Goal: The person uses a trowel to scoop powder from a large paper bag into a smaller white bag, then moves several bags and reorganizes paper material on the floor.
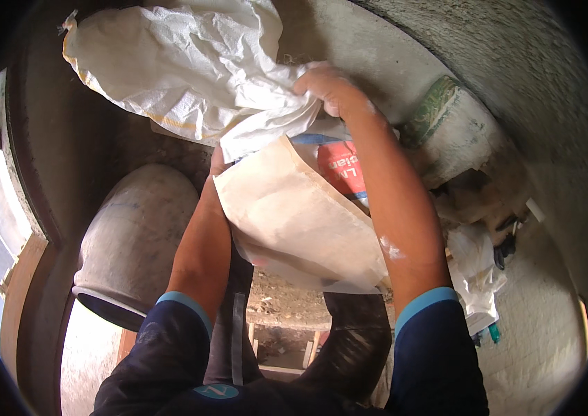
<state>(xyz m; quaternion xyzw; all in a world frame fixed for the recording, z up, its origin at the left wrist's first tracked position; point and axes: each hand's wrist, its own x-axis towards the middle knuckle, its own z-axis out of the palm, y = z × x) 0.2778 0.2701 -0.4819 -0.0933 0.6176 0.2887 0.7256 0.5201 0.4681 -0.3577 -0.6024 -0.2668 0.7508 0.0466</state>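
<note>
A crumpled white woven sack point(169, 66) with a yellow stripe spreads across the upper left of the view. My right hand point(329, 87), dusted with white powder, is closed on a gathered part of it. Below lies an open paper bag point(294, 215), its plain tan inner side showing, and red and blue print point(342, 166) appears beside my right forearm. My left hand point(218, 163) is at the bag's left edge, under the sack's lower end. Its fingers are hidden by the sack and paper.
On the left a dusty grey barrel point(138, 236) lies tilted. A stained white and green container point(446, 132) rests at the right against a rough wall point(537, 90). Crumpled white plastic point(474, 270) is lower right. Between my legs a wooden board point(287, 305) shows, strewn with debris.
</note>
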